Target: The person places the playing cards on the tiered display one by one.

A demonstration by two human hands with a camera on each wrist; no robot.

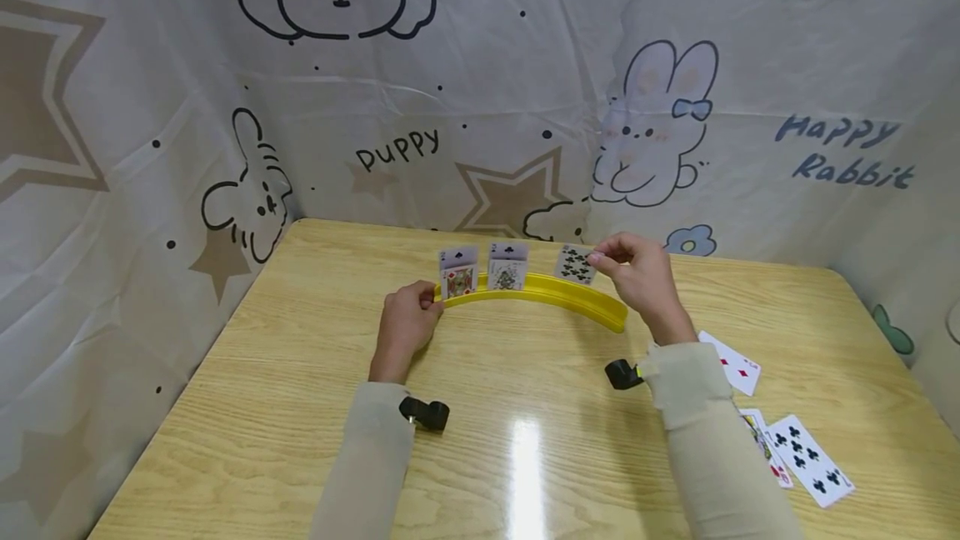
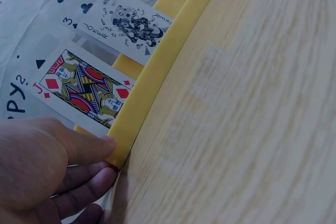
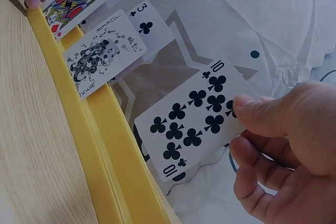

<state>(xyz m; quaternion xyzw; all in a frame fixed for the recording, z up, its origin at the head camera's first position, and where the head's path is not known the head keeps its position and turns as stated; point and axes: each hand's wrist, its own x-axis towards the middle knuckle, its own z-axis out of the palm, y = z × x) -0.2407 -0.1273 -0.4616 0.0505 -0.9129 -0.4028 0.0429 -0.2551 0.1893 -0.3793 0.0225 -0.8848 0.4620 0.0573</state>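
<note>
A curved yellow card holder (image 1: pixel 564 294) stands on the table, and my left hand (image 1: pixel 406 325) grips its left end, thumb on the front wall (image 2: pixel 137 109). In its slots near that hand stand the jack of diamonds (image 2: pixel 84 90) with a two of spades (image 1: pixel 459 255) behind it, then a joker (image 3: pixel 100 53) with a three of clubs (image 3: pixel 149 30) behind. My right hand (image 1: pixel 637 275) pinches the ten of clubs (image 3: pixel 191 121) by one edge between thumb and fingers. That card is tilted above the back of the holder, apart from it in the right wrist view.
To the right lie loose cards: a diamonds card (image 1: pixel 741 372) partly under the right sleeve, a red face card (image 1: pixel 776 467), and a clubs card (image 1: pixel 808 458) overlapping it. A patterned cloth (image 1: pixel 480 165) hangs behind the wooden table (image 1: pixel 300 407).
</note>
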